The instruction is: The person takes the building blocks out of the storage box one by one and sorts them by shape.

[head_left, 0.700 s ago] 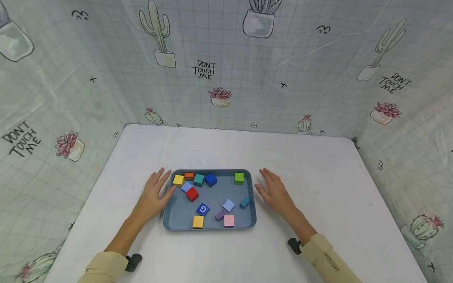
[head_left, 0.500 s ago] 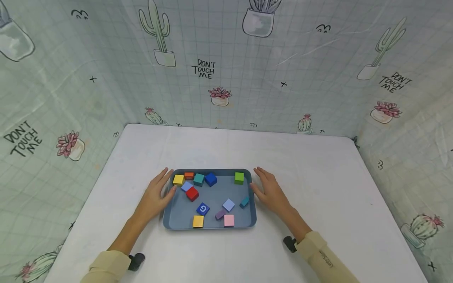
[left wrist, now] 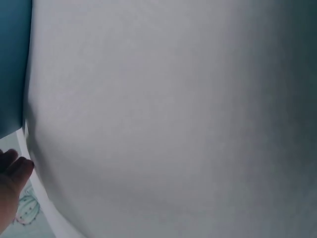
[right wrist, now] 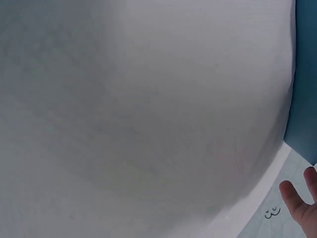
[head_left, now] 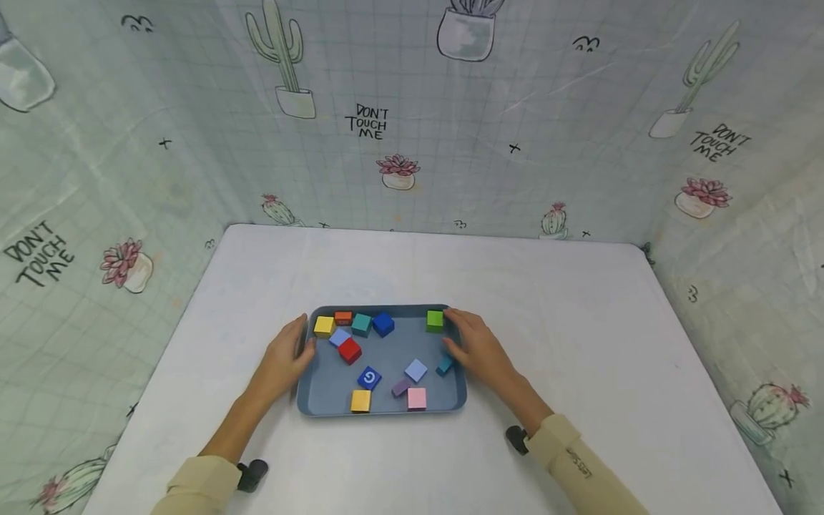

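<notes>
On the white table lies a blue-grey tray (head_left: 386,413) holding several small coloured blocks. My left hand (head_left: 278,365) is at its left rim, fingers extended along the outside and thumb near the edge. Across from it, my right hand (head_left: 484,355) reaches over the right rim, its fingertips close to the green block (head_left: 434,321) and its thumb above the teal block (head_left: 444,365). In the left wrist view, the tray's side (left wrist: 12,64) appears above loosely bent fingers (left wrist: 20,171). Spread fingers (right wrist: 292,198) show below the tray (right wrist: 304,94) in the right wrist view.
Yellow (head_left: 325,327), red (head_left: 350,350), dark blue (head_left: 383,325), pink (head_left: 416,399) and other blocks lie scattered within the tray. A white tabletop (head_left: 579,343) surrounds it. Cactus-printed cloth (head_left: 450,143) stands behind and at both sides.
My right hand has moved left, from beside the tray to over its right rim. The left hand shifts slightly at the left rim, its fingers drawing closer together. The blocks stay put.
</notes>
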Demonstrator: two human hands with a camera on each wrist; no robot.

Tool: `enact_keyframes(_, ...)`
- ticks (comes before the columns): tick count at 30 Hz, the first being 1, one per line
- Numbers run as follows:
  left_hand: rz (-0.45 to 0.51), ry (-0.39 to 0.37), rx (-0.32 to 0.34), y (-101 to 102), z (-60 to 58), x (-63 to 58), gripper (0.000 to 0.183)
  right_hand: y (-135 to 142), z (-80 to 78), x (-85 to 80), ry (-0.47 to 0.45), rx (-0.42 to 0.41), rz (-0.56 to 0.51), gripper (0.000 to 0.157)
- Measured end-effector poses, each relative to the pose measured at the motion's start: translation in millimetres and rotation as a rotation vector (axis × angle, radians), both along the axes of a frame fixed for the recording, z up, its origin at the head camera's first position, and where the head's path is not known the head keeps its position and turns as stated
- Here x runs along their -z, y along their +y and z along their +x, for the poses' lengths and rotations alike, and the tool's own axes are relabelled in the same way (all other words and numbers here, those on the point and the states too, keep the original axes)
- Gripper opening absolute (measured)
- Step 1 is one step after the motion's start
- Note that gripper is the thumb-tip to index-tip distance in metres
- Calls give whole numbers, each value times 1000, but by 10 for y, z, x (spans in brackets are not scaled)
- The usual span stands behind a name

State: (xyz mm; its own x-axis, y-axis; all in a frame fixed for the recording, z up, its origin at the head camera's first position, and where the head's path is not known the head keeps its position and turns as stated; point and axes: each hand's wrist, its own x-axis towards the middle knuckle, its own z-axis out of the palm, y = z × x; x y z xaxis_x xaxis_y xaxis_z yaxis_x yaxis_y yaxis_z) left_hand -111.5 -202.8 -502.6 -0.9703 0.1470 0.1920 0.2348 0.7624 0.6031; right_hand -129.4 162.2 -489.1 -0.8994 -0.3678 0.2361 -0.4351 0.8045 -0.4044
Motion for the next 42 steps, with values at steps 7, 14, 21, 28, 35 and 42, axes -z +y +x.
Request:
enact_keyframes(7, 44, -49, 0, -30, 46, -12, 46, -37, -34, -17, 15, -22, 5, 56)
enact_keyframes(14, 60, -86, 1, -28, 52, 1, 48, -59, -97, -31, 9, -40, 24, 52)
enact_keyframes(21, 62, -104, 11, -16, 49, -1, 49, -105, -119, -76, -43, 8, 39, 47)
enact_keyframes(28, 70, -129, 7, 3, 38, 7, 50, -122, -130, -76, -43, -13, 66, 48)
enact_keyframes(35, 81, -113, 10, -4, 13, 8, 50, -149, -142, -60, 10, -26, 74, 51)
enact_keyframes(42, 92, -153, 1, 3, -4, 17, 51, -170, -154, -79, 1, 2, 75, 50)
